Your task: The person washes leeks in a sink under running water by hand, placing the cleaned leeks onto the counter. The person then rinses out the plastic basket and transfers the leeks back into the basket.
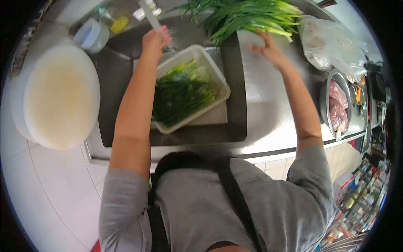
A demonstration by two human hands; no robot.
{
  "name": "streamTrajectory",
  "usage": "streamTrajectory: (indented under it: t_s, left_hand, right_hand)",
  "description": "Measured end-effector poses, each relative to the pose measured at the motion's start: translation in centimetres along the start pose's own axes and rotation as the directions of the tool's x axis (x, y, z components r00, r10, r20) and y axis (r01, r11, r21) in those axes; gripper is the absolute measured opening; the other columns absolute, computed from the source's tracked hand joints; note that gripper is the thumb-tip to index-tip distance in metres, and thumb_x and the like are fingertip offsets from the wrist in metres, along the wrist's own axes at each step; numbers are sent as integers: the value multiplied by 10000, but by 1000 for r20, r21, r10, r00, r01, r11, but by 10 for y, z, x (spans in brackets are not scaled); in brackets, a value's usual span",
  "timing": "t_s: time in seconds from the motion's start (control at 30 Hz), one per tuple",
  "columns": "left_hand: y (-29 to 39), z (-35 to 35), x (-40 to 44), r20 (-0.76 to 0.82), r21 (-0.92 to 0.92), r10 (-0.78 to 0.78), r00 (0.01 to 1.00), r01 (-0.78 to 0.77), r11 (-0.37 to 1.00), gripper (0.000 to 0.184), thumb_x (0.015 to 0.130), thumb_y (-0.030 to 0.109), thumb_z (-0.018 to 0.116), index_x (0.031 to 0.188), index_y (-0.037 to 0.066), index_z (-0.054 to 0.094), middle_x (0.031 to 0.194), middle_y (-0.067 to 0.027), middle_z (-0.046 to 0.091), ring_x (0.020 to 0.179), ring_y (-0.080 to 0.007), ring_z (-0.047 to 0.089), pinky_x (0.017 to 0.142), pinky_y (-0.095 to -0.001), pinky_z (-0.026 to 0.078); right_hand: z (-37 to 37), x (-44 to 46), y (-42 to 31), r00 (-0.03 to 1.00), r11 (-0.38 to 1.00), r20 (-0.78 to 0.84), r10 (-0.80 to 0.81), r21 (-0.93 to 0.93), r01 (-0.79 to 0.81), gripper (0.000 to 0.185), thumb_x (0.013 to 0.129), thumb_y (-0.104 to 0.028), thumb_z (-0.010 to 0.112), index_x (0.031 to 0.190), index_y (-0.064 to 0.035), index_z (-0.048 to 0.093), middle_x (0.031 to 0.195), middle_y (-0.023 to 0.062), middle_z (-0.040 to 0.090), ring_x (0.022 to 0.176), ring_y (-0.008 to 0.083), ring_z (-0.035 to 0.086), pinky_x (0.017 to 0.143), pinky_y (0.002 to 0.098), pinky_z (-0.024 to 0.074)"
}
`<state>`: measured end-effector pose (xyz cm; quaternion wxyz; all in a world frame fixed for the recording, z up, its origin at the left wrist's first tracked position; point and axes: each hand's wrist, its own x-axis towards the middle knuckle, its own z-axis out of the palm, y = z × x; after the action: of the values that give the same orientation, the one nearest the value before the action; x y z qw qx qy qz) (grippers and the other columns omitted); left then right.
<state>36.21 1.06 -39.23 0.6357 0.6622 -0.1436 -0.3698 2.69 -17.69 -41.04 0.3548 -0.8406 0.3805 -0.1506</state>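
Note:
My left hand (153, 42) reaches to the back of the sink, its fingers closed at the end of a pale, straight tap spout (151, 17). Something pink shows at the fingertips, partly hidden by the hand. My right hand (270, 51) is slightly blurred, fingers apart and holding nothing, just in front of a bunch of long green leafy stalks (247, 19) on the steel counter. Below my left hand, a white plastic basket (222, 80) sits tilted in the sink (237, 113). Wet cut greens (184, 94) lie in it, partly hidden by my left forearm.
Left of the sink stands a large white tub (63, 96) of cloudy, pale liquid. A small container (93, 35) is behind it. On the right are a clear plastic bag (333, 42) and a metal bowl (325, 101) with bagged raw meat (338, 105).

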Motion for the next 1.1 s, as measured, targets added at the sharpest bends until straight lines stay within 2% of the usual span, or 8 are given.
streamTrajectory:
  t_s: [0.27, 0.37, 0.43, 0.57, 0.73, 0.93, 1.03, 1.1]
  left_hand:
    - [-146, -29, 75, -48, -409, -337, 940, 290, 865, 252, 797, -122, 415, 1001, -55, 547, 947, -132, 551, 724, -206, 526, 578, -309, 435]
    - [-200, -21, 64, -192, -276, -401, 896, 342, 898, 144, 857, 36, 518, 730, 7, 579, 688, -109, 547, 580, -206, 520, 520, -321, 442]
    - [-257, -32, 73, 0, 304, -447, 895, 426, 852, 188, 873, 120, 546, 724, 37, 624, 716, -113, 603, 645, -201, 574, 557, -369, 463]
    - [-339, 3, 37, 495, 745, -5, 869, -422, 517, 233, 783, 36, 615, 1011, 69, 651, 869, -116, 673, 778, -249, 630, 702, -347, 490]
    - [-339, 49, -15, 619, 717, -237, 749, -662, -219, 400, 856, 147, 619, 1250, 146, 553, 1206, -160, 581, 1050, -316, 577, 944, -435, 450]
    - [-338, 38, -11, 563, 817, -304, 769, -573, 62, 353, 912, 137, 555, 1258, 68, 537, 1231, -168, 566, 1062, -338, 570, 907, -508, 452]
    - [-328, 25, 3, 319, 823, 19, 947, -287, 489, 396, 912, 120, 565, 1288, 17, 492, 1169, -166, 599, 968, -287, 613, 796, -463, 506]
    - [-308, 12, 8, 171, 542, -147, 974, 32, 840, 427, 909, 105, 578, 1299, -23, 460, 1116, -167, 613, 889, -247, 630, 719, -398, 521]
  right_hand:
    - [71, -81, -22, 973, 846, -118, -197, -521, 108, 848, 739, -400, 717, 1446, -163, 313, 1533, 132, 201, 1409, 388, 151, 1119, 580, 78]
    - [75, -79, -29, 978, 818, -105, -181, -568, 90, 835, 758, -364, 700, 1452, -153, 286, 1526, 121, 220, 1407, 380, 161, 1120, 582, 96]
    - [76, -76, -29, 979, 802, -97, -178, -591, 87, 831, 763, -345, 694, 1453, -149, 274, 1520, 120, 231, 1408, 376, 162, 1120, 583, 105]
    - [79, -71, -31, 981, 796, -83, -173, -599, 90, 822, 765, -313, 687, 1452, -145, 269, 1515, 117, 237, 1410, 373, 157, 1122, 582, 112]
    - [78, -69, -35, 984, 805, -57, -167, -584, 103, 813, 765, -269, 685, 1452, -138, 269, 1520, 114, 227, 1412, 367, 150, 1127, 571, 110]
    - [75, -69, -38, 987, 819, -48, -156, -565, 102, 819, 758, -243, 693, 1452, -141, 269, 1525, 108, 219, 1415, 357, 147, 1133, 560, 102]
    - [75, -69, -39, 987, 822, -52, -154, -560, 99, 821, 758, -243, 695, 1453, -143, 270, 1527, 103, 217, 1417, 349, 147, 1135, 557, 98]
    - [75, -69, -40, 987, 820, -53, -150, -564, 94, 824, 757, -245, 698, 1454, -146, 269, 1528, 100, 216, 1417, 344, 149, 1137, 554, 96]
